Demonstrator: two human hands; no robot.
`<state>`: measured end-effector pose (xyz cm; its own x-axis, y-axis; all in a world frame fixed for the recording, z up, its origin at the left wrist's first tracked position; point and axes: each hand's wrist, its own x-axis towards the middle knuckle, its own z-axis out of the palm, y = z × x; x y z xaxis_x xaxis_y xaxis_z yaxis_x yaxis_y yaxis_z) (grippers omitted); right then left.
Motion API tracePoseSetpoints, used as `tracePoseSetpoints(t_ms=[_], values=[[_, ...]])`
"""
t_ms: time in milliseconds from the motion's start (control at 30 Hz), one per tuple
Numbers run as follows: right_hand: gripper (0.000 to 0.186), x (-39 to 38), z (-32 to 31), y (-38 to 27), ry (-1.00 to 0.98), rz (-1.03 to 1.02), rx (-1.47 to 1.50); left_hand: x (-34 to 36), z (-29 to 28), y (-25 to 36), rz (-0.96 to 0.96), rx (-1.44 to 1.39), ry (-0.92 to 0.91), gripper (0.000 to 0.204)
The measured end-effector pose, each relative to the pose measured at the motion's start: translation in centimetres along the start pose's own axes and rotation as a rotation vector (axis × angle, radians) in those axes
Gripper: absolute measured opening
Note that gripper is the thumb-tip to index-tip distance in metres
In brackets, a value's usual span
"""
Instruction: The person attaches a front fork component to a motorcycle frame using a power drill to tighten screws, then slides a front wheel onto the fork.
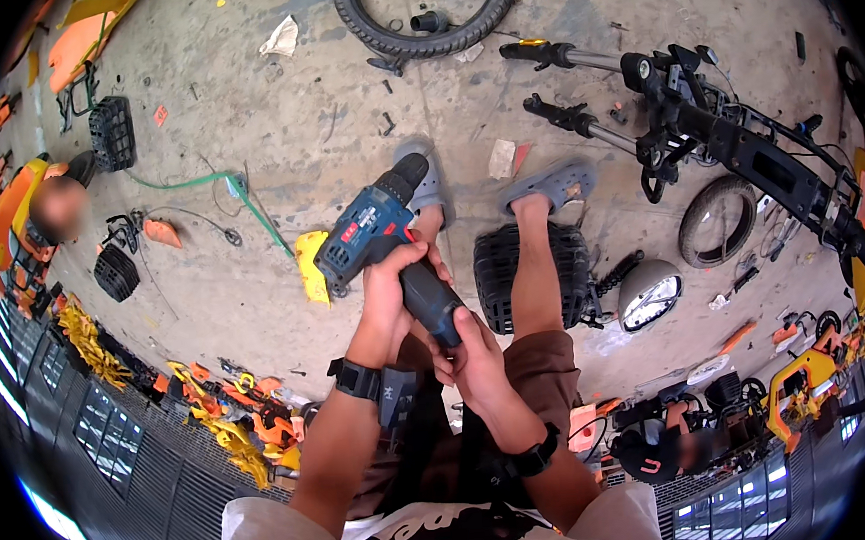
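A blue and black cordless drill (364, 225) is held in front of me, its black chuck pointing up and away. My left hand (386, 298) is closed around the drill's handle, just below the body. Lower down, my right hand (476, 362) grips the dark base of the same handle, fingers bent against it. No bit is visible in the chuck. Beside my left wrist is a dark grey block (398, 398), partly hidden by the forearm; what it is I cannot tell.
On the concrete floor lie a tyre (430, 41), a smaller tyre (718, 220), a black basket (493, 281), a round headlight (650, 295) and a yellow panel (313, 268). A motorbike frame with forks (745, 148) stands at right. Other people are at far left and lower right.
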<state>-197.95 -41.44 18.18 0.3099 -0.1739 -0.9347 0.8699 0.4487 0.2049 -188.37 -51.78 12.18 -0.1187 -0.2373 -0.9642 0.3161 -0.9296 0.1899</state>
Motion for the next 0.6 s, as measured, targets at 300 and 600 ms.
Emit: tracePoseSetpoints(t_ms=[300, 600], values=[[0.045, -0.3, 1.4, 1.0, 0.046, -0.069, -0.136, -1.0, -0.1, 1.4, -0.063, -0.132, 0.038, 0.029], [0.043, -0.6, 0.3, 1.0, 0.062, 0.093, -0.076, -1.3, -0.5, -0.9, -0.088, -0.082, 0.020, 0.020]])
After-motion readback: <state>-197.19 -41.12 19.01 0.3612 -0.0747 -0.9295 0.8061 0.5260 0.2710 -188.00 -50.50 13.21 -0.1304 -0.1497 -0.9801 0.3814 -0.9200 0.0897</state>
